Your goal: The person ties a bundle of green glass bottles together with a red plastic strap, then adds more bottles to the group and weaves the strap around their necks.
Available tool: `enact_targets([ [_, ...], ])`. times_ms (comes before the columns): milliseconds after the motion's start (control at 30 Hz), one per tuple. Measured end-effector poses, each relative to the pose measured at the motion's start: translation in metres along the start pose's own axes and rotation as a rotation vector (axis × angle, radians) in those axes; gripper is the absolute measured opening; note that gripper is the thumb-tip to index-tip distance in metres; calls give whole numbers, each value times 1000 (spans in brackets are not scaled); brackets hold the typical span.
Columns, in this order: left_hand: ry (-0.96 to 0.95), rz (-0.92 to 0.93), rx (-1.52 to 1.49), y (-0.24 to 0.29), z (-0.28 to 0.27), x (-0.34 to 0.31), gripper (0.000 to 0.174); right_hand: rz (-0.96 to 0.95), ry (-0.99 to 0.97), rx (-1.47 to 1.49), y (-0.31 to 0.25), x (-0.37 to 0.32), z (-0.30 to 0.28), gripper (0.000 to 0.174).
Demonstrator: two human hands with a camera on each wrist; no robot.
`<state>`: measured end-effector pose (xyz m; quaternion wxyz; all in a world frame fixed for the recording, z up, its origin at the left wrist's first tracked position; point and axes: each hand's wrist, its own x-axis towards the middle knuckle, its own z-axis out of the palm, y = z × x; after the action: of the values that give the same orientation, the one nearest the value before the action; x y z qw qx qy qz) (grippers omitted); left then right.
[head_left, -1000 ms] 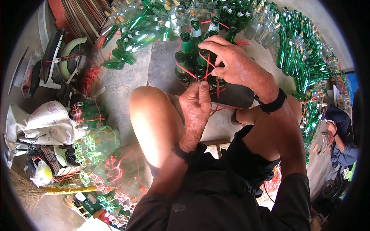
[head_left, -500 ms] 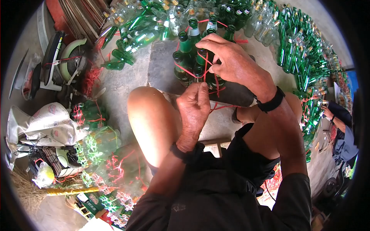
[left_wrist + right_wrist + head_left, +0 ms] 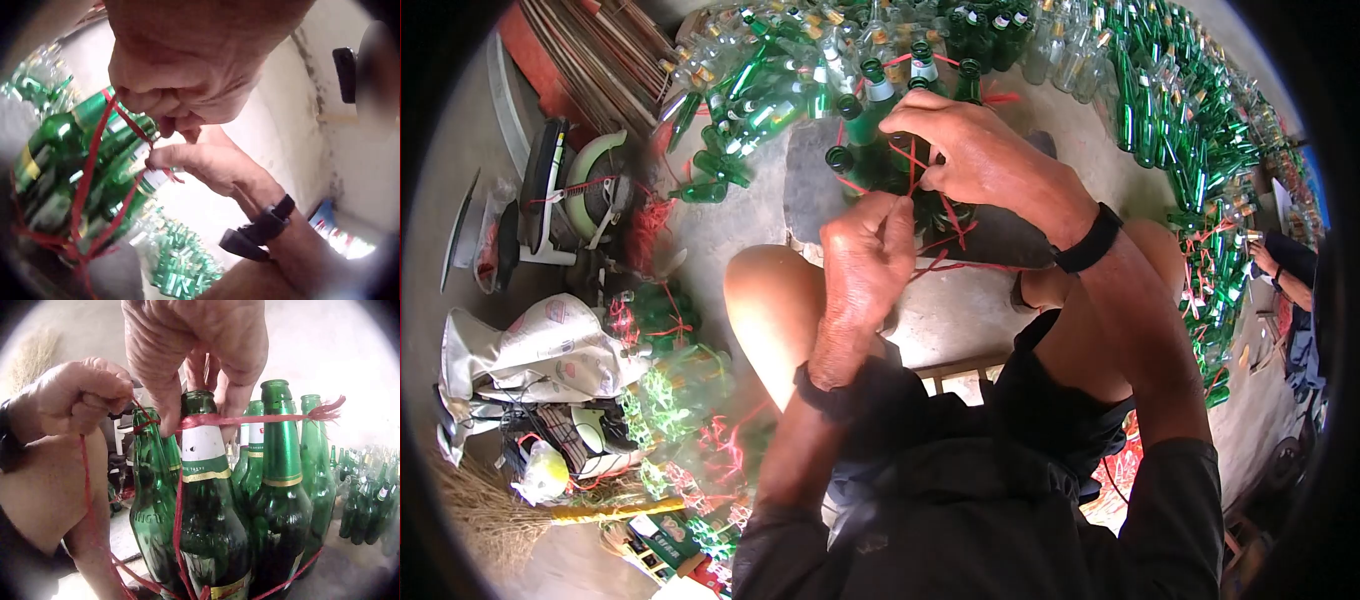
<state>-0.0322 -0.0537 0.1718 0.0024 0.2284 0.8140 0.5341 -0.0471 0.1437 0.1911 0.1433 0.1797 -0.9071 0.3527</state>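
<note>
A cluster of upright green glass bottles stands bound with red plastic twine. In the head view it sits on a dark slab between the person's knees. My left hand pinches a taut strand of the twine between thumb and curled fingers, at the near side of the cluster. My right hand reaches over from the right. In the right wrist view its thumb and fingers curl round one bottle's neck from above, the thumb against the twine there. The near bottle tops are partly hidden behind the hands in the head view.
Many loose green and clear bottles lie and stand along the back and right. At left are a scooter-like machine, a white sack and a net-wrapped bottle bundle. Another person's arm shows at the right edge.
The head view has shifted, moving the bottles leftward in it. My left hand has moved a little left, now covering the nearest bottle mouth. The right hand stays at the bottle neck.
</note>
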Motion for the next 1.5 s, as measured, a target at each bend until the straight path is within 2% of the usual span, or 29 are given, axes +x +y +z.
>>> enact_targets([
  [133,-72,47,98,3,-12,21,11,6,16,51,0,-1,0,45],
  [300,-64,163,208,-1,-17,48,17,18,24,39,2,0,0,43],
  [467,-63,201,252,-7,-15,67,18,13,37,41,2,-1,1,42],
  [933,-5,286,514,-18,-8,69,17,7,59,65,2,-6,2,43],
  [1167,-8,305,546,-16,-10,70,16,-31,77,33,2,-5,6,41],
  [1233,-30,234,540,-13,-11,69,19,-34,89,33,3,-5,7,40],
  [1367,-18,251,533,-14,-12,67,20,-31,98,24,3,-6,10,39],
  [1433,-12,286,586,-15,-13,66,14,-71,107,19,7,-6,11,50],
  [1500,-15,260,553,-14,-12,65,16,-57,105,18,8,-7,12,49],
])
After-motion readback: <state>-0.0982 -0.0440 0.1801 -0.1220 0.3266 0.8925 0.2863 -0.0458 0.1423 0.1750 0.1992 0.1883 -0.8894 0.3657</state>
